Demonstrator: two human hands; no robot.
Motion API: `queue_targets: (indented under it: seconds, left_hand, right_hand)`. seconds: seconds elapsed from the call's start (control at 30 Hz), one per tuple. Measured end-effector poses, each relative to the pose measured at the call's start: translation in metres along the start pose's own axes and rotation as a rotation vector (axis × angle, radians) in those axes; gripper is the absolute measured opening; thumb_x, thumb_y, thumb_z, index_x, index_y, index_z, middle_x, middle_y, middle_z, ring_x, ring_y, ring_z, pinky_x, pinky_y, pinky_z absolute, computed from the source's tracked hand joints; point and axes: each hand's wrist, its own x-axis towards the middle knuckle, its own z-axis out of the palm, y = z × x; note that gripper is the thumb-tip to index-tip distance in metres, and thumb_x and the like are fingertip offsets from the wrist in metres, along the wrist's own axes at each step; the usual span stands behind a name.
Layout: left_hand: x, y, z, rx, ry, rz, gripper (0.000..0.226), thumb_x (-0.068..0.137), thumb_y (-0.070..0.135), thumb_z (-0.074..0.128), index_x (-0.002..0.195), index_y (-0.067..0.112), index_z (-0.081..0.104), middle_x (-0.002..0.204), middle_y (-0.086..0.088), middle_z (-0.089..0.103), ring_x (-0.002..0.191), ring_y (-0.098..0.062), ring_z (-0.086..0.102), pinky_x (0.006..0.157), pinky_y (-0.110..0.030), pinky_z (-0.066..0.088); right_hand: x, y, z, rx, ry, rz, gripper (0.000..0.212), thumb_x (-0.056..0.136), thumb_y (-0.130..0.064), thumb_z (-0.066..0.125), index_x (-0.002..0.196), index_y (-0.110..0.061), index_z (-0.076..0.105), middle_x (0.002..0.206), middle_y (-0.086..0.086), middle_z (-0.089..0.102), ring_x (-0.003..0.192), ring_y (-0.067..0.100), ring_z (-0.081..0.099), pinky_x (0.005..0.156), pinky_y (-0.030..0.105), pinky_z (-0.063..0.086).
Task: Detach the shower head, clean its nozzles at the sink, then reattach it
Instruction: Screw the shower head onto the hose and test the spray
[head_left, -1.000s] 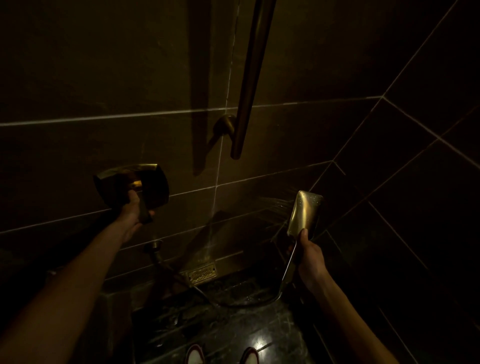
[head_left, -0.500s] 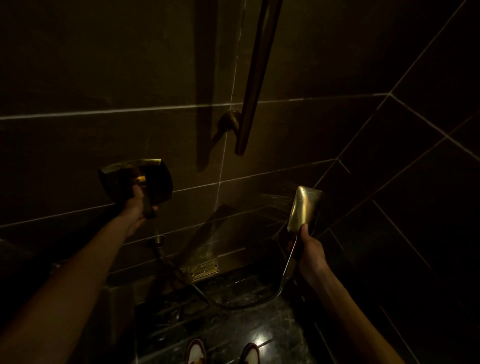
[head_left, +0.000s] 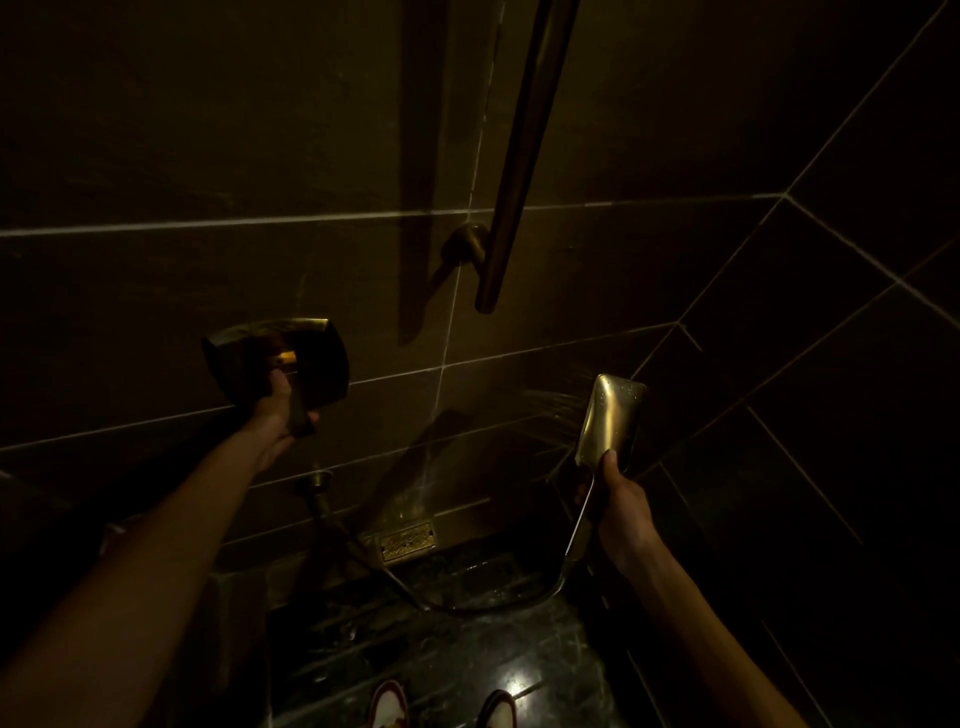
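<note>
Shower head off rail, spraying wall, right hand gripping its handle; left hand clasps valve lever. Hose attached; sink cleaning, reattachment apparently remain.

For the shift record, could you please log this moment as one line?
left hand: grips valve handle | right hand: holds shower head | spray: hitting wall | hose: attached

One shower head, one hose, one wall valve plate with one lever handle, one vertical rail, one floor drain grate, two hands, left hand, right hand, two shoe tips
</note>
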Motion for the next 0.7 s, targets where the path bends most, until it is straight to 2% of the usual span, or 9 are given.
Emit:
queue_targets:
  seconds: [0.1, 0.17, 0.23, 0.27, 0.3, 0.4, 0.53, 0.63, 0.7]
  left_hand:
    - [0.004, -0.001, -0.002, -0.009, 0.009, -0.001, 0.062, 0.1, 0.055, 0.023, 0.149, 0.017, 0.031, 0.146, -0.01, 0.047, 0.078, -0.013, 0.058, 0.088, -0.033, 0.039]
    - [0.005, -0.003, -0.001, -0.007, 0.0, -0.003, 0.062, 0.1, 0.055, 0.023, 0.148, 0.017, 0.032, 0.146, -0.011, 0.048, 0.094, -0.02, 0.062, 0.09, -0.034, 0.039]
    - [0.006, -0.004, -0.002, -0.006, -0.007, -0.01, 0.064, 0.1, 0.056, 0.023, 0.148, 0.017, 0.032, 0.147, -0.012, 0.047, 0.119, -0.027, 0.057, 0.091, -0.033, 0.038]
    - [0.006, -0.004, -0.002, -0.004, -0.007, -0.01, 0.064, 0.1, 0.057, 0.023, 0.148, 0.016, 0.032, 0.147, -0.012, 0.047, 0.124, -0.028, 0.055, 0.091, -0.033, 0.039]
    - [0.005, -0.004, -0.002, -0.004, -0.009, -0.009, 0.064, 0.099, 0.057, 0.023, 0.149, 0.016, 0.032, 0.147, -0.012, 0.047, 0.122, -0.028, 0.055, 0.092, -0.033, 0.039]
    - [0.005, -0.004, -0.002, -0.015, -0.012, 0.005, 0.065, 0.099, 0.058, 0.024, 0.148, 0.017, 0.032, 0.146, -0.01, 0.047, 0.097, -0.021, 0.061, 0.092, -0.034, 0.039]
    - [0.004, -0.004, -0.005, -0.03, -0.017, -0.011, 0.069, 0.095, 0.065, 0.026, 0.147, 0.019, 0.035, 0.143, -0.012, 0.05, 0.109, -0.024, 0.057, 0.095, -0.037, 0.04]
    - [0.003, -0.005, -0.01, -0.059, -0.04, -0.022, 0.076, 0.089, 0.072, 0.031, 0.145, 0.02, 0.039, 0.135, -0.008, 0.055, 0.095, -0.018, 0.058, 0.107, -0.042, 0.033]
    - [0.004, -0.007, -0.012, -0.1, -0.05, -0.028, 0.077, 0.088, 0.072, 0.038, 0.144, 0.02, 0.041, 0.136, -0.007, 0.055, 0.097, -0.019, 0.058, 0.106, -0.039, 0.034]
  right_hand:
    - [0.001, 0.0, 0.002, -0.003, 0.023, 0.017, 0.053, 0.096, -0.051, 0.049, 0.105, -0.002, 0.066, 0.076, 0.007, 0.062, 0.073, 0.021, 0.057, 0.077, 0.04, 0.045]
    - [0.001, 0.0, 0.002, 0.003, 0.023, 0.019, 0.053, 0.096, -0.051, 0.05, 0.106, -0.001, 0.066, 0.075, 0.006, 0.062, 0.072, 0.02, 0.057, 0.077, 0.039, 0.045]
    - [-0.002, -0.002, 0.002, 0.014, 0.016, 0.016, 0.051, 0.097, -0.049, 0.049, 0.104, -0.001, 0.066, 0.075, 0.006, 0.061, 0.071, 0.019, 0.056, 0.076, 0.037, 0.045]
    - [-0.004, -0.004, 0.003, 0.016, 0.011, 0.013, 0.05, 0.098, -0.048, 0.048, 0.103, -0.002, 0.066, 0.075, 0.006, 0.06, 0.071, 0.019, 0.055, 0.075, 0.036, 0.044]
    - [-0.006, -0.005, 0.003, 0.017, 0.009, 0.013, 0.049, 0.098, -0.047, 0.048, 0.101, -0.002, 0.066, 0.074, 0.006, 0.06, 0.071, 0.019, 0.055, 0.075, 0.036, 0.044]
    - [-0.007, -0.005, 0.004, 0.016, 0.027, 0.016, 0.05, 0.098, -0.048, 0.049, 0.101, -0.001, 0.066, 0.074, 0.006, 0.061, 0.07, 0.018, 0.056, 0.074, 0.036, 0.045]
    - [-0.008, -0.004, 0.002, 0.028, 0.016, 0.022, 0.053, 0.098, -0.049, 0.049, 0.108, 0.0, 0.065, 0.073, 0.005, 0.06, 0.07, 0.018, 0.055, 0.073, 0.035, 0.045]
    - [-0.012, -0.004, 0.003, 0.028, 0.002, 0.025, 0.052, 0.097, -0.049, 0.049, 0.108, 0.0, 0.065, 0.075, 0.006, 0.059, 0.07, 0.018, 0.055, 0.072, 0.034, 0.045]
    - [-0.016, -0.006, 0.006, 0.019, 0.004, 0.025, 0.051, 0.095, -0.05, 0.05, 0.105, -0.002, 0.066, 0.076, 0.008, 0.059, 0.07, 0.018, 0.055, 0.071, 0.034, 0.045]
